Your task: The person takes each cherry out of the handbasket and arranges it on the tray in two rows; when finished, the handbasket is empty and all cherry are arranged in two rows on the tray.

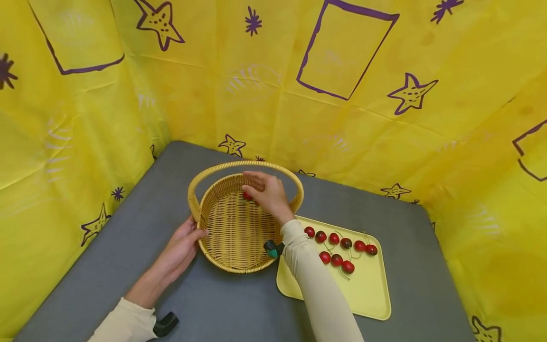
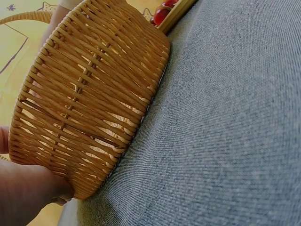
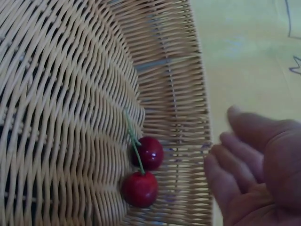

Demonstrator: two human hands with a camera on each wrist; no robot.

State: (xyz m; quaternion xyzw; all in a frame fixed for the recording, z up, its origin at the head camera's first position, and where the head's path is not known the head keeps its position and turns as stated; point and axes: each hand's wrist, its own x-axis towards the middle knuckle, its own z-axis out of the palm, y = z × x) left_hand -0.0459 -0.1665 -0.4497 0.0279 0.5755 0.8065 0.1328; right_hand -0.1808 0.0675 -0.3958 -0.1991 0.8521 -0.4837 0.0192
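A round wicker basket (image 1: 239, 232) with an arched handle stands on the grey table. My left hand (image 1: 183, 244) grips its left side, the thumb over the rim and the other fingers against the outer wall. Above the basket's far part is my right hand (image 1: 268, 194), its fingers loosely extended and nothing held. Two red cherries lie inside against the far wall; the right wrist view shows the upper cherry (image 3: 150, 153) and the lower cherry (image 3: 140, 189), with green stems. In the head view, my right hand partly hides them.
Right of the basket lies a pale yellow tray (image 1: 367, 294) with several red cherries (image 1: 336, 260) in two rough rows. My right forearm crosses over the tray's left part. Yellow cloth (image 1: 265, 109) with purple drawings hangs around the grey table (image 1: 231, 308).
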